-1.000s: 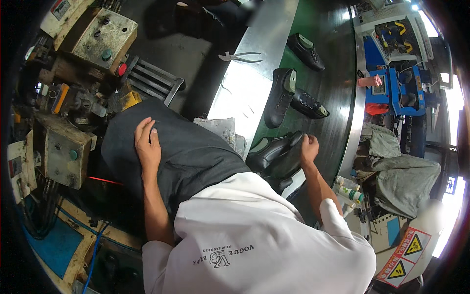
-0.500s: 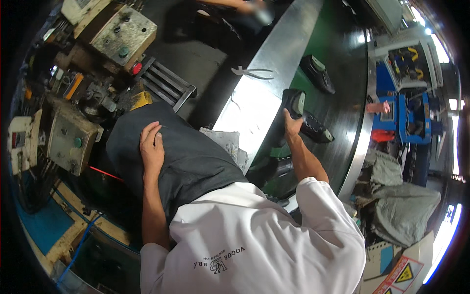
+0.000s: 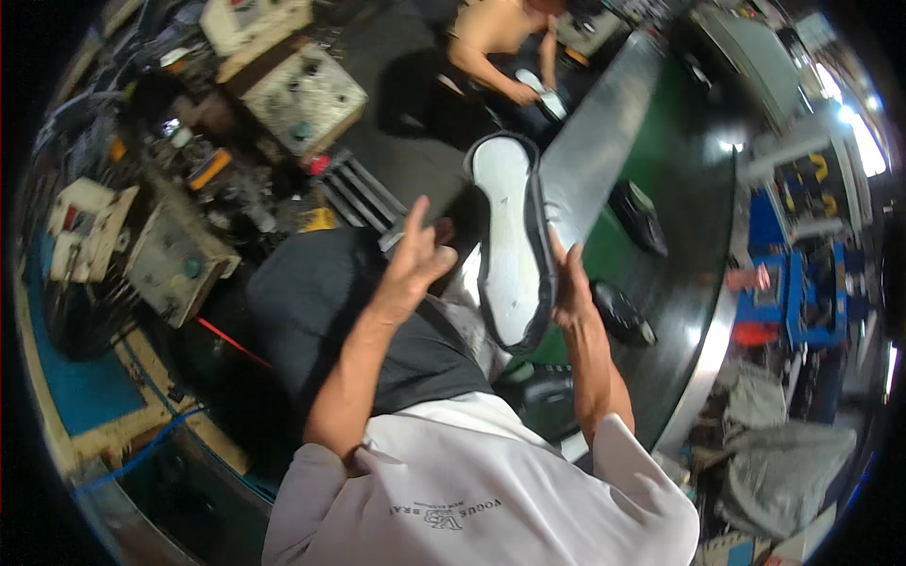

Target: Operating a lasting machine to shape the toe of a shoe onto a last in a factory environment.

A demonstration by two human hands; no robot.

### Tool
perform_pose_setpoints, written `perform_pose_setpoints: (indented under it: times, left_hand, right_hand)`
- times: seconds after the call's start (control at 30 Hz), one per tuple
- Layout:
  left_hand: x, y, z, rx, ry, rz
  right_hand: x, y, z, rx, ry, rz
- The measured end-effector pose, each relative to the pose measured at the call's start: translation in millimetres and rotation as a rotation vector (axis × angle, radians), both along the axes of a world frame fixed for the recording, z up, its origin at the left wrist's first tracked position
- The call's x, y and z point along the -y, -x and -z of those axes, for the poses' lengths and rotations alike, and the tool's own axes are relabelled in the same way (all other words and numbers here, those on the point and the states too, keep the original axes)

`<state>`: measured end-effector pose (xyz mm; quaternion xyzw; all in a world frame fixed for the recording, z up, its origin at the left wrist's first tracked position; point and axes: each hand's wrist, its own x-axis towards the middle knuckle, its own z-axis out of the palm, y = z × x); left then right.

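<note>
The black shoe (image 3: pixel 512 250), held near the centre of the frame with its pale underside showing, could twist or slip, I judge, because the right hand (image 3: pixel 572 300) alone supports it along 1 long edge; a drop might knock it against the metal ledge (image 3: pixel 604 123) or the shoe (image 3: pixel 620 313) lying on the belt (image 3: pixel 687 269), right of centre. That right hand is closed on the shoe's right side, its far fingers hidden, while the left hand (image 3: pixel 415 264), left of centre, is partly open, 1 finger extended, apparently empty and just clear of the shoe.
</note>
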<state>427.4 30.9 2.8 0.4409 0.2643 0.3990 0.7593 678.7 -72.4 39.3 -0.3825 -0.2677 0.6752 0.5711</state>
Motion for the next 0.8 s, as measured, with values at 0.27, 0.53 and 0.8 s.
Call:
perform_pose_setpoints:
  times: [0.27, 0.53, 0.8]
  left_hand:
    - [-6, 94, -16, -0.188, 0.022, -0.578]
    - [42, 178, -3, -0.385, 0.071, -0.859]
    - [48, 200, 1, -0.565, 0.039, -0.737]
  right_hand:
    - [-73, 172, 7, 0.229, 0.159, -0.279]
    - [-78, 238, 27, 0.664, -0.038, -0.573]
    - [-133, 254, -2, 1.006, -0.234, -0.657]
